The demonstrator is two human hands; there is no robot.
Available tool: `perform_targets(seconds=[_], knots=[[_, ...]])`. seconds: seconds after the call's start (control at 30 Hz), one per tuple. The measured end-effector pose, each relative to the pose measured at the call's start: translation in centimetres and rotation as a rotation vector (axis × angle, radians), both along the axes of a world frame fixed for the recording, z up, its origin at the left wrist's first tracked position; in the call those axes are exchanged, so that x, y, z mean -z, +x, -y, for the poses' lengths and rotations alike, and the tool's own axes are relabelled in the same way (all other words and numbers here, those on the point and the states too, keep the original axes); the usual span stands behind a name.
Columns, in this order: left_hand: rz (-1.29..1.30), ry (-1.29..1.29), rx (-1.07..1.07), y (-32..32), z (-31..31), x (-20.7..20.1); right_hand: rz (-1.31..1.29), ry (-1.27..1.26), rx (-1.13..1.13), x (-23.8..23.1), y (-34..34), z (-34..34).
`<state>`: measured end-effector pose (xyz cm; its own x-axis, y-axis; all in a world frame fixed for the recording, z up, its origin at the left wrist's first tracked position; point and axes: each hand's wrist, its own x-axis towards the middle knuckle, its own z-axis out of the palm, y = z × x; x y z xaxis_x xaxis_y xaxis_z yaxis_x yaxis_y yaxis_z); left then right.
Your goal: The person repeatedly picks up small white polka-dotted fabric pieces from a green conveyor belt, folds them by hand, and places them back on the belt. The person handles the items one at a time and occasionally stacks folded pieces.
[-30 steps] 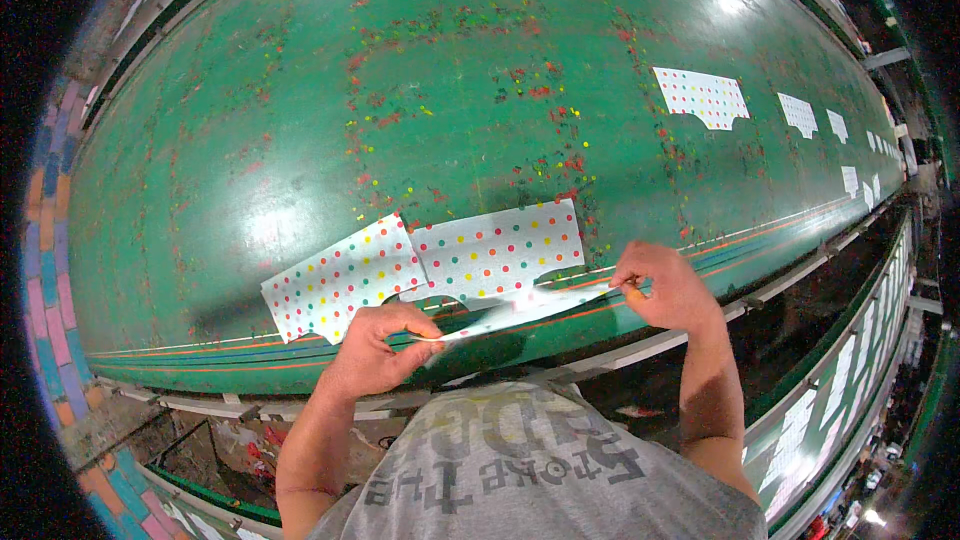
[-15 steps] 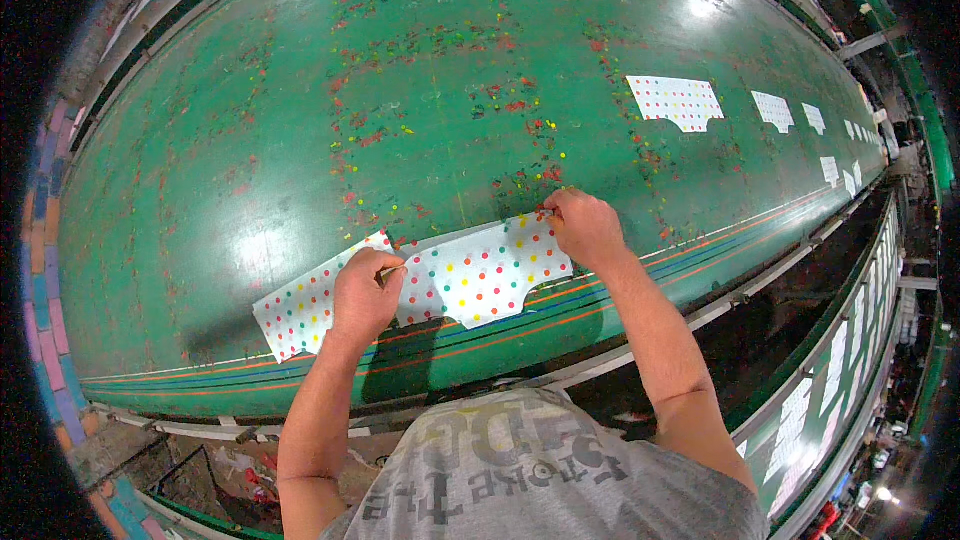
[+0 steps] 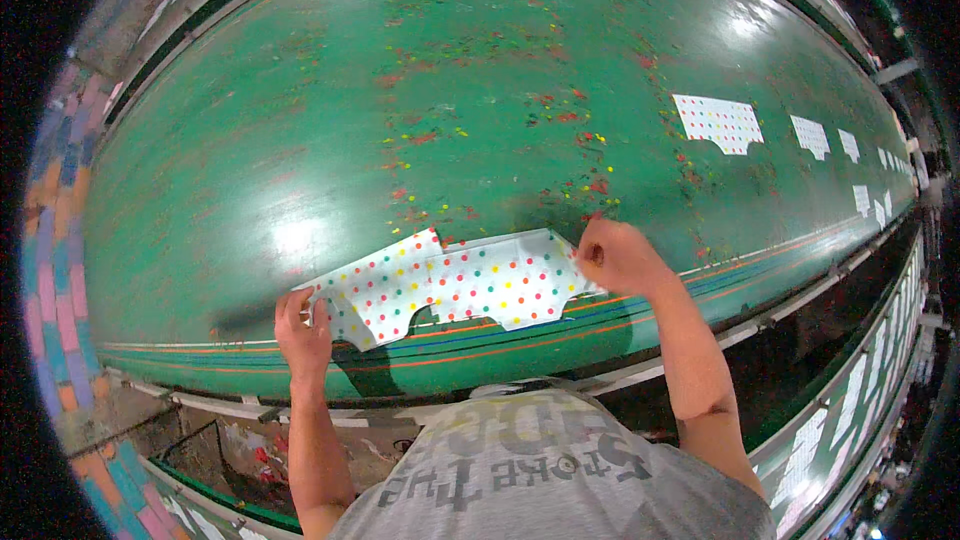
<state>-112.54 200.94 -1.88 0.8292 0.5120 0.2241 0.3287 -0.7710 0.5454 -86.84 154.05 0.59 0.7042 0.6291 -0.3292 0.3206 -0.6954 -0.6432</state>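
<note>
Two white fabric pieces with coloured polka dots lie overlapping on a green table, near its front edge. The left fabric piece [image 3: 378, 292] slants upward to the right, and its left end looks bent over. My left hand [image 3: 303, 332] is at that end, fingers curled in on the edge. The right fabric piece [image 3: 515, 280] has curved cut-outs along its near side. At its right end my right hand [image 3: 622, 258] is closed in a pinch on the edge; the fingertips are partly hidden and slightly blurred.
Farther right on the green table [image 3: 250, 130] lies another dotted fabric piece [image 3: 718, 125], with several smaller-looking pieces beyond. Red and yellow specks are scattered over the surface. Coloured lines run along the front edge. A second table [image 3: 845, 410] with white pieces stands at the right.
My left hand has moved left, from the middle of the left piece to its outer end. My right hand has come slightly down along the right piece's edge. The whole view has shifted a little.
</note>
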Motion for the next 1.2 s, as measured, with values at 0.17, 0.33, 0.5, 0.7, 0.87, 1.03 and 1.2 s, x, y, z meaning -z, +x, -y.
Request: perform_targets(seconds=[0.17,0.33,0.5,0.7,0.87,1.03,1.2], knots=[[0.113,0.008,0.037,-3.0,0.7,-1.2,-0.455,0.789,-0.068,-3.2,-6.2,-0.8],[0.209,-0.104,0.387,-0.6,7.7,-2.0,-0.581,0.955,-0.133,-6.4,-10.5,-0.6],[0.14,0.07,0.186,-2.2,5.8,-1.3,-0.534,1.151,0.119,-8.5,-14.3,3.2],[-0.138,0.192,-0.223,-6.6,-4.0,0.4,-0.606,1.463,0.25,-8.0,-19.3,8.1],[-0.078,0.163,0.027,-4.2,-6.6,0.6,-0.568,1.497,0.275,-7.8,-21.3,8.8],[-0.285,0.278,0.244,-1.1,-7.9,0.5,-0.504,1.461,0.248,-9.3,-22.1,9.2],[-0.49,0.194,0.331,0.1,-8.9,0.6,-0.403,1.425,0.349,-10.5,-24.3,11.3]])
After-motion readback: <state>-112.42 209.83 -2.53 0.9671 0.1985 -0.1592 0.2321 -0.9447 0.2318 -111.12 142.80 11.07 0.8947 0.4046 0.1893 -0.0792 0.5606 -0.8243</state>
